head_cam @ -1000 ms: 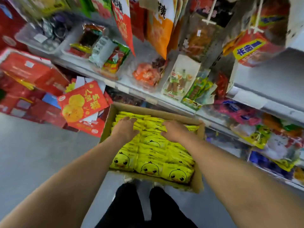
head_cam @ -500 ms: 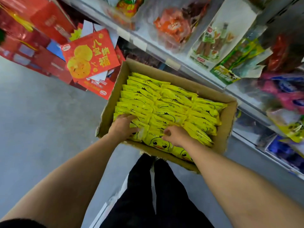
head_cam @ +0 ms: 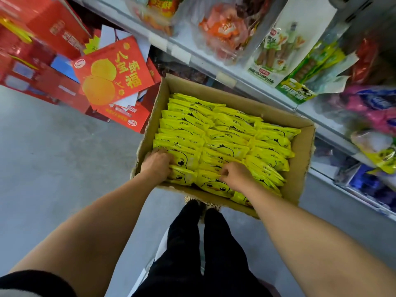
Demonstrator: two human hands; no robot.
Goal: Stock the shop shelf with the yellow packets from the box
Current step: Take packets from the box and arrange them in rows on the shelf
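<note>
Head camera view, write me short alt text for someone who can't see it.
Two bare hands, left hand and right hand, dig into the near rows of yellow duck-face packets filling an open cardboard box. The box sits in front of a shop shelf of snack bags, red gift boxes to its left.

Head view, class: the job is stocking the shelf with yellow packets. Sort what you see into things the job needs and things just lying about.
Needed for the job:
yellow packets
cardboard box
shop shelf
left hand
right hand

Just lying about:
red gift boxes
sausage snack packs
orange sweets bag
pink packets
</note>
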